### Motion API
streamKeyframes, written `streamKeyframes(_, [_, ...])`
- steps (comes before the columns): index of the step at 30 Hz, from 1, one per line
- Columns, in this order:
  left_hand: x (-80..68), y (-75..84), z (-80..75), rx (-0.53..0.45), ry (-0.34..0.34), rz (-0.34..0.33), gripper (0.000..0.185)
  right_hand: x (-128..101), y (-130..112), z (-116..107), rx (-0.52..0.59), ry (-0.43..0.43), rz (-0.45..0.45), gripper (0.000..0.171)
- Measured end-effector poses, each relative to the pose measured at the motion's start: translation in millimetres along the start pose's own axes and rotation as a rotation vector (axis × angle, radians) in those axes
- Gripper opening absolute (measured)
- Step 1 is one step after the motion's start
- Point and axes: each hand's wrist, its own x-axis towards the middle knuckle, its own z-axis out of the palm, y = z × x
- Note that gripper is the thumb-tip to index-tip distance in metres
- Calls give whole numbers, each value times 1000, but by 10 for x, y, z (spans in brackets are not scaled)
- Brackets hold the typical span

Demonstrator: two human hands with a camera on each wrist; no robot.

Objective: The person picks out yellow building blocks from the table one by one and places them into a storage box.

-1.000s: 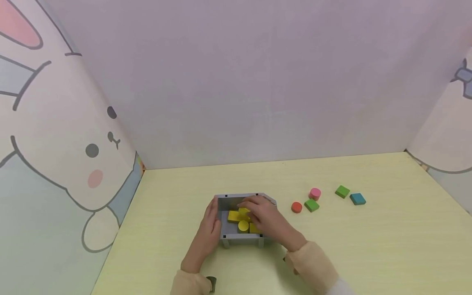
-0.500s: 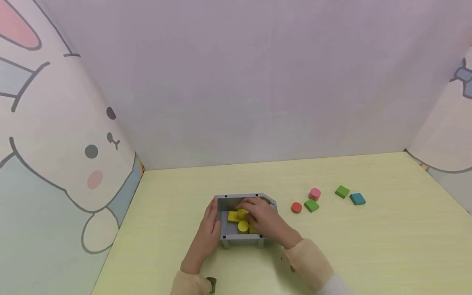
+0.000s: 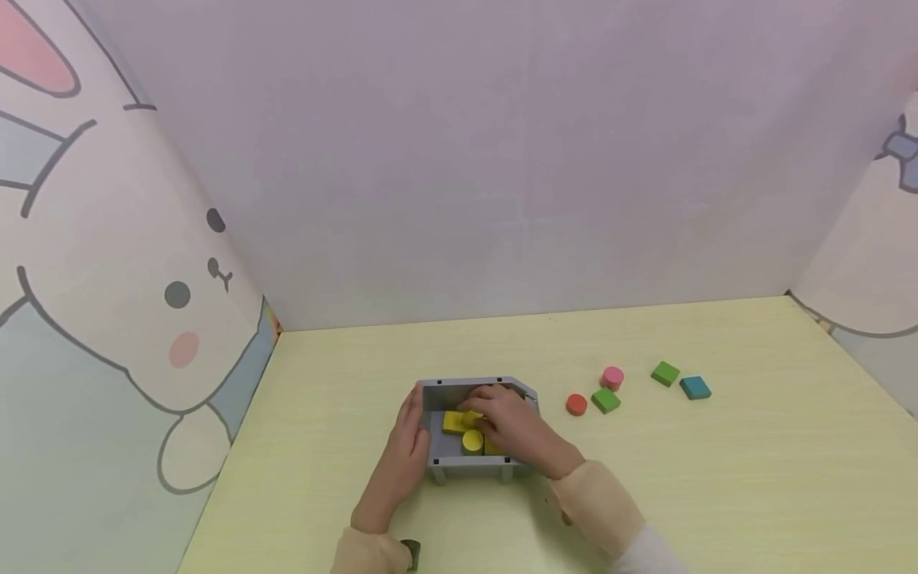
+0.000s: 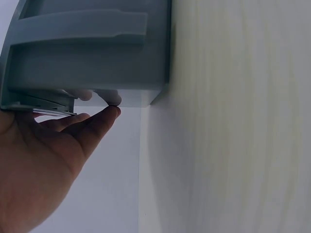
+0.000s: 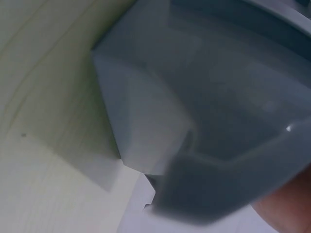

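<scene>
From the head view, a gray box [image 3: 469,466] sits on the yellow table [image 3: 717,494], near the middle. Inside it lie yellow blocks: a flat square one [image 3: 453,422] and a round one [image 3: 472,440] at 5 o'clock from it. The left hand [image 3: 410,446] lies flat on the box's left wall, fingers straight. The right hand [image 3: 512,426] reaches into the box from the right, its fingers bent over the yellow blocks; I cannot tell if it pinches one. Out at 3 o'clock from the box, on the table, are a red round block [image 3: 576,404], a green block [image 3: 606,399], a pink round block [image 3: 613,376], another green block [image 3: 665,372] and a blue block [image 3: 695,387].

From the left wrist, the left hand's [image 4: 43,160] straight fingers touch the gray box [image 4: 97,53].

From the right wrist, only the box's gray wall [image 5: 194,121] shows, up close and blurry.
</scene>
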Motion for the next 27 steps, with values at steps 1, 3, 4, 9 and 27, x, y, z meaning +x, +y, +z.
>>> streamKeyframes(1, [-1,-1,0,0,0,-1,57,2,-1,1,-2,-6,3,23])
streamKeyframes(3, [-5,-1,1,0,-3,-8,57,4,-1,4,-5,-17,8,23])
streamKeyframes(4, [-7,0,2,-1,-5,-12,58,4,-1,5,-7,-22,11,23])
streamKeyframes(9, [-12,6,3,-1,-8,-15,57,6,2,11,-25,-35,14,23])
streamKeyframes(27, [-21,7,1,0,-5,-25,58,1,-5,-22,-16,-46,45,23])
